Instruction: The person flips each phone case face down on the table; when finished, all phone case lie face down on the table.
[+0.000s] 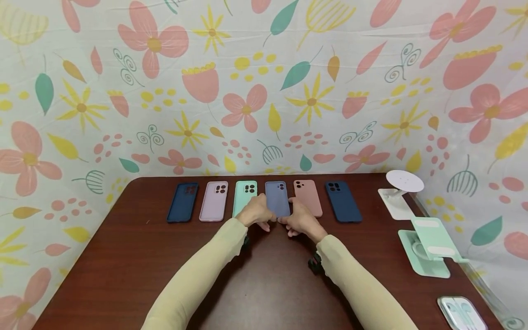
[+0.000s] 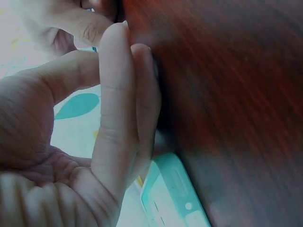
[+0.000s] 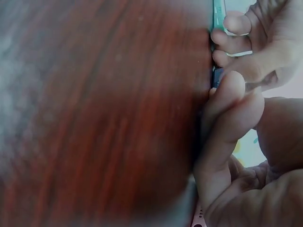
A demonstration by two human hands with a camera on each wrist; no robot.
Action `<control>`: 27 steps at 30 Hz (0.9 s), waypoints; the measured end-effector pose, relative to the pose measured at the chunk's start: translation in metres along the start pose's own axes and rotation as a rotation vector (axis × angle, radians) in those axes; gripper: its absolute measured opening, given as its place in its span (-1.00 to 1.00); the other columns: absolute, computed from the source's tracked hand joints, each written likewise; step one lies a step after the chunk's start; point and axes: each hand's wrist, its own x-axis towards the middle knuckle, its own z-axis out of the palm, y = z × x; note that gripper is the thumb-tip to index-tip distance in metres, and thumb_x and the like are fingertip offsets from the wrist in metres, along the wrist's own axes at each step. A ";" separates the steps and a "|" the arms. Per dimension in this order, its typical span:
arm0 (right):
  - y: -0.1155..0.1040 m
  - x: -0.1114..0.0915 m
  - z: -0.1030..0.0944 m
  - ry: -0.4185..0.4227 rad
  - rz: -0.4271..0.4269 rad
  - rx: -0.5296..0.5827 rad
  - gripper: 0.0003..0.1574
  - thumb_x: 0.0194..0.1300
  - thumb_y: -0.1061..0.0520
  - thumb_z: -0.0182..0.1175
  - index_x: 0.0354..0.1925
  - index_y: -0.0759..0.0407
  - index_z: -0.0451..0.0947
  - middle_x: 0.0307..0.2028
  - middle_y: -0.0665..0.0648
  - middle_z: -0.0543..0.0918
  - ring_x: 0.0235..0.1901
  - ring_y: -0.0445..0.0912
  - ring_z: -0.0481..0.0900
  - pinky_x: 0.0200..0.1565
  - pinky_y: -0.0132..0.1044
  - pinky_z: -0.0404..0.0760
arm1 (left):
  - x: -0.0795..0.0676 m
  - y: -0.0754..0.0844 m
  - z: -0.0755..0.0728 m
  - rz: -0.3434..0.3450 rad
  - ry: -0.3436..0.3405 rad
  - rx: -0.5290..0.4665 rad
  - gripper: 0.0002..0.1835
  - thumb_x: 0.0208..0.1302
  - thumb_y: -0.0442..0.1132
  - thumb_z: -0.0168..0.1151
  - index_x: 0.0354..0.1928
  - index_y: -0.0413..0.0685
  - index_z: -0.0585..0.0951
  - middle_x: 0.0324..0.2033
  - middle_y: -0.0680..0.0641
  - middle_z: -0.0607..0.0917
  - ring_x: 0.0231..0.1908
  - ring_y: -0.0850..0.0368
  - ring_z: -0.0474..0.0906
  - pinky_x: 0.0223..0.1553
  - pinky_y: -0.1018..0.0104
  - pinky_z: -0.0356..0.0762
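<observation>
Head view: left hand [image 1: 257, 211] and right hand [image 1: 304, 218] grip the blue-grey case [image 1: 277, 198] between their fingers, its length pointing away.

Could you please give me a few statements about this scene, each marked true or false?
1. Six phone cases lie in a row on the table. True.
2. Both hands are at the pink case. False: the left hand and right hand are at the greyish-blue case.
3. The lilac case lies between a dark blue case and the mint case. True.
4. The boxed earphones lie at the table's left edge. False: the boxed earphones lie near its right edge.
5. The green stand is nearer the person than the white stand. True.
</observation>
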 end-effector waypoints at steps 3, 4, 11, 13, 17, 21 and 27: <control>0.000 0.000 0.000 -0.008 0.009 0.006 0.19 0.48 0.16 0.42 0.75 0.21 -0.09 -0.58 0.14 0.64 -0.75 -0.16 0.60 -0.59 -0.28 0.72 | -0.004 0.004 0.000 -0.024 0.005 0.005 -0.15 0.31 -0.41 0.52 0.55 -0.43 0.29 0.01 -0.41 0.76 -0.67 0.09 0.75 -0.39 0.26 0.84; 0.000 0.000 0.000 -0.012 0.011 0.008 0.21 0.48 0.16 0.42 0.76 0.21 -0.11 -0.58 0.13 0.64 -0.75 -0.16 0.60 -0.59 -0.28 0.72 | -0.004 0.004 0.000 -0.029 0.005 0.008 -0.11 0.32 -0.41 0.52 0.58 -0.42 0.25 0.02 -0.42 0.76 -0.67 0.11 0.74 -0.40 0.27 0.84; 0.004 0.001 -0.002 -0.022 -0.013 0.043 0.21 0.49 0.14 0.41 0.77 0.18 -0.12 -0.60 0.11 0.62 -0.74 -0.17 0.59 -0.58 -0.33 0.69 | -0.004 0.006 0.000 -0.016 -0.004 -0.032 -0.03 0.36 -0.40 0.49 0.64 -0.43 0.11 -0.26 -0.29 0.74 -0.69 0.13 0.71 -0.41 0.25 0.83; 0.004 0.001 -0.003 -0.025 -0.015 0.059 0.20 0.50 0.12 0.41 0.77 0.14 -0.10 -0.60 0.10 0.62 -0.73 -0.18 0.59 -0.58 -0.34 0.68 | -0.004 0.005 0.000 -0.013 -0.012 -0.050 -0.08 0.38 -0.39 0.47 0.62 -0.43 0.14 -0.30 -0.25 0.70 -0.70 0.12 0.70 -0.41 0.23 0.83; 0.006 0.000 -0.004 -0.038 -0.023 0.091 0.16 0.51 0.12 0.40 0.76 0.09 -0.08 -0.60 0.09 0.62 -0.73 -0.18 0.60 -0.59 -0.35 0.67 | -0.006 0.004 -0.001 -0.005 -0.024 -0.071 -0.10 0.46 -0.30 0.40 0.64 -0.43 0.12 -0.34 -0.26 0.69 -0.71 0.13 0.69 -0.40 0.24 0.83; 0.007 -0.002 -0.004 -0.037 -0.040 0.115 0.16 0.48 0.14 0.42 0.75 0.05 -0.06 -0.58 0.10 0.63 -0.72 -0.18 0.61 -0.59 -0.34 0.68 | -0.006 0.003 0.000 0.013 -0.008 -0.085 -0.03 0.49 -0.10 0.41 0.65 -0.46 0.09 -0.33 -0.26 0.70 -0.72 0.16 0.68 -0.40 0.23 0.84; 0.005 -0.006 -0.002 -0.003 -0.087 0.100 0.16 0.49 0.15 0.40 0.75 -0.02 -0.07 -0.58 0.11 0.63 -0.71 -0.14 0.64 -0.56 -0.28 0.72 | -0.004 0.003 0.004 0.030 0.054 -0.051 -0.01 0.41 0.19 0.44 0.49 -0.49 0.31 -0.25 -0.26 0.68 -0.73 0.12 0.69 -0.48 0.21 0.82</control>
